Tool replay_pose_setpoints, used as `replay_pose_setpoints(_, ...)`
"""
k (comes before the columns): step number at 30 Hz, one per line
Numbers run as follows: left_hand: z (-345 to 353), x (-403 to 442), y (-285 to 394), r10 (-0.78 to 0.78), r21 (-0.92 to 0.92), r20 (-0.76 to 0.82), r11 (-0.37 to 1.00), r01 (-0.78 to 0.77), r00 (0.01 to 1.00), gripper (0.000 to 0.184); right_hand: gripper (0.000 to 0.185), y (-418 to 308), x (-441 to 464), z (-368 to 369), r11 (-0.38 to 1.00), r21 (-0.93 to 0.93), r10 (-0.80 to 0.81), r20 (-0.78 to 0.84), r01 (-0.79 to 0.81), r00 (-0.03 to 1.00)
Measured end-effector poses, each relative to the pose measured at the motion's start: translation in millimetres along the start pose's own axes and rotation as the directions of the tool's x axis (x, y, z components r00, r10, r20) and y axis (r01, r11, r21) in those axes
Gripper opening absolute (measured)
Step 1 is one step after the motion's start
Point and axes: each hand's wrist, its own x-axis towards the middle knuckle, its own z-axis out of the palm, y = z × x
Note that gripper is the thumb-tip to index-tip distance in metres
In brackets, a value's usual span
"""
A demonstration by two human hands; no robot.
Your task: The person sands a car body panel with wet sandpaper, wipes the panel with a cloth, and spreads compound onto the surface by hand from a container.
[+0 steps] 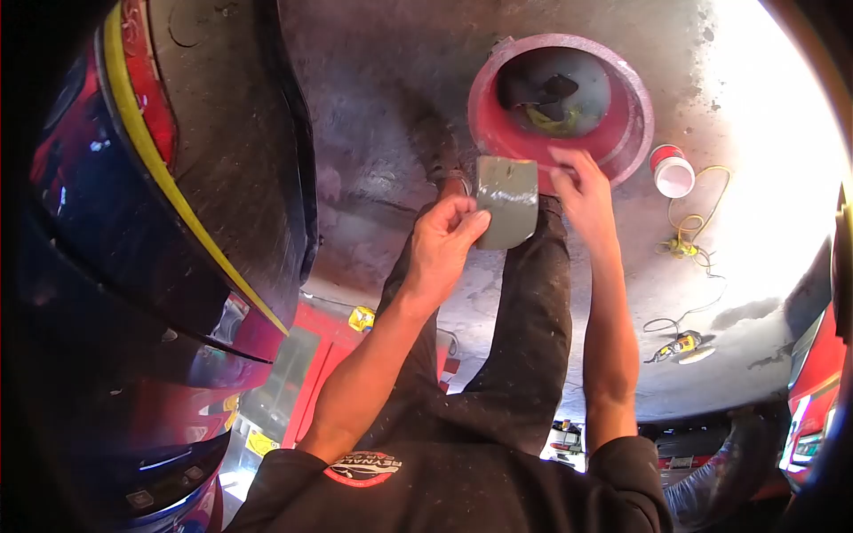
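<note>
Flat grey-green sheet [508,209] with rounded near corners and a wet-looking shine, and I have it right in the middle of my view, held up above the legs. My left hand [444,235] is pinching it by its left edge, thumb laid over the upper face; the fingers behind are partly hidden. Over to the right, my right hand [582,191] is apart from the sheet, fingers loosely bent, closed on nothing that I can see. Its fingertips overlap the near wall of a round pinkish-red bucket with a thick scuffed rim [636,133], though from up here I can't tell whether they touch it.

Inside the bucket, on the far side of the hands, I've got cloudy liquid, dark pieces and a crumpled yellow-green scrap [553,120]. Just right of it on the grey concrete floor [373,107] sits a small red-and-white tub [675,175], tilted towards me. Nearer on that side, a thin yellow cord [721,197] winds across the floor, and a yellow-and-black power tool [681,345] lies there. Far left, a glossy dark-blue vehicle panel [107,284] carries a long yellow strip [169,182] along its edge.
</note>
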Motion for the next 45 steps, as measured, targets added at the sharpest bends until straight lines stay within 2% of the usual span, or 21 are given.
replay_pose_setpoints(1, -12.1, -1.8, -10.9, -0.015, 0.056, -0.023, 0.998, 0.016, 1.0, 0.01, 0.039, 21.6, 22.8, 12.1, 0.936, -0.307, -0.193, -0.032, 0.174, 0.981)
replay_pose_setpoints(2, -24.9, -5.0, -22.1, -0.052, 0.118, -0.014, 0.992, 0.054, 0.999, 0.01, 0.049, 43.7, 43.8, 25.8, 0.753, -0.581, -0.378, -0.001, 0.307, 0.926)
replay_pose_setpoints(3, -38.0, -7.7, -32.9, -0.088, 0.179, -0.008, 0.98, 0.088, 0.996, 0.009, 0.058, 43.6, 62.1, 35.5, 0.654, -0.69, -0.407, 0.026, 0.311, 0.913)
replay_pose_setpoints(6, -64.3, -11.5, -63.2, -0.137, 0.27, -0.046, 0.952, 0.144, 0.99, 0.01, 0.072, 44.6, 125.1, 54.5, 0.339, -0.875, -0.47, 0.161, 0.346, 0.868)
replay_pose_setpoints(9, -77.0, -12.9, -83.5, -0.162, 0.361, -0.094, 0.914, 0.185, 0.982, 0.009, 0.062, 113.2, 186.3, 49.9, 0.049, -0.87, -0.324, 0.451, 0.491, 0.832)
replay_pose_setpoints(12, -74.0, -14.2, -81.7, -0.158, 0.436, -0.108, 0.88, 0.189, 0.982, 0.011, 0.048, 77.6, 183.3, 21.3, 0.391, -0.844, 0.012, 0.402, 0.366, 0.915)
replay_pose_setpoints(15, -66.1, -10.9, -85.7, -0.093, 0.468, -0.092, 0.875, 0.125, 0.991, 0.016, 0.031, 64.4, 140.1, -21.2, 0.638, -0.708, -0.09, 0.32, 0.301, 0.943)
replay_pose_setpoints(18, -61.8, -8.3, -99.9, -0.112, 0.474, -0.063, 0.871, 0.129, 0.992, 0.016, 0.02, 67.1, 98.9, -47.3, 0.631, -0.729, -0.127, 0.24, 0.265, 0.962)
replay_pose_setpoints(21, -55.0, 3.0, -117.5, -0.086, 0.507, 0.013, 0.859, 0.068, 0.996, 0.018, 0.024, 50.4, 62.3, -35.3, 0.149, -0.906, -0.196, 0.365, 0.396, 0.91)
replay_pose_setpoints(22, -52.3, 7.4, -118.8, -0.092, 0.535, 0.049, 0.843, 0.052, 0.995, 0.018, 0.027, 52.7, 53.9, -33.8, 0.112, -0.898, -0.12, 0.413, 0.425, 0.903)
replay_pose_setpoints(25, -44.8, 11.6, -113.2, -0.15, 0.585, 0.138, 0.81, 0.042, 0.979, 0.019, 0.033, 60.1, 58.0, -26.5, 0.125, -0.927, 0.159, 0.372, 0.355, 0.915)
replay_pose_setpoints(28, -43.4, 18.8, -100.0, -0.192, 0.603, 0.168, 0.796, 0.053, 0.967, 0.02, 0.031, 47.9, 95.2, -28.4, 0.643, -0.731, -0.214, 0.115, 0.228, 0.97)
replay_pose_setpoints(30, -44.2, 22.4, -94.1, -0.198, 0.603, 0.178, 0.796, 0.053, 0.964, 0.02, 0.04, 42.2, 146.7, -33.7, 0.524, -0.852, -0.007, -0.018, -0.012, 1.0)
replay_pose_setpoints(31, -45.0, 23.7, -92.7, -0.192, 0.599, 0.18, 0.799, 0.047, 0.965, 0.019, 0.041, 77.2, 168.6, -39.0, 0.572, -0.806, -0.151, 0.081, 0.154, 0.985)
replay_pose_setpoints(33, -46.6, 24.5, -92.2, -0.177, 0.591, 0.188, 0.806, 0.033, 0.966, 0.018, 0.039, 141.4, 214.5, -28.6, 0.477, -0.817, -0.323, 0.181, 0.325, 0.929)
replay_pose_setpoints(34, -47.4, 24.6, -92.8, -0.164, 0.585, 0.191, 0.81, 0.022, 0.968, 0.018, 0.037, 160.6, 240.7, -11.5, 0.353, -0.877, -0.347, 0.201, 0.326, 0.916)
replay_pose_setpoints(37, -47.1, 25.7, -93.0, -0.12, 0.575, 0.199, 0.818, -0.017, 0.973, 0.015, 0.027, 171.7, 247.4, 22.7, 0.168, -0.959, -0.28, 0.177, 0.23, 0.943)
replay_pose_setpoints(40, -47.6, 22.9, -94.1, -0.094, 0.569, 0.214, 0.821, -0.046, 0.972, 0.014, 0.026, 170.9, 235.8, 32.7, 0.37, -0.922, -0.018, 0.119, 0.117, 0.993)
replay_pose_setpoints(42, -45.1, 24.4, -95.6, -0.092, 0.579, 0.227, 0.813, -0.058, 0.969, 0.015, 0.028, 172.3, 233.5, 20.4, 0.344, -0.913, 0.015, 0.238, 0.219, 0.971)
replay_pose_setpoints(43, -47.7, 25.2, -96.5, -0.101, 0.596, 0.233, 0.801, -0.06, 0.967, 0.016, 0.03, 176.4, 233.7, 6.0, 0.203, -0.91, -0.04, 0.362, 0.363, 0.931)
replay_pose_setpoints(45, -47.8, 27.7, -95.8, -0.106, 0.614, 0.243, 0.786, -0.068, 0.964, 0.017, 0.03, 181.8, 212.2, -25.2, 0.215, -0.888, -0.206, 0.364, 0.405, 0.908)
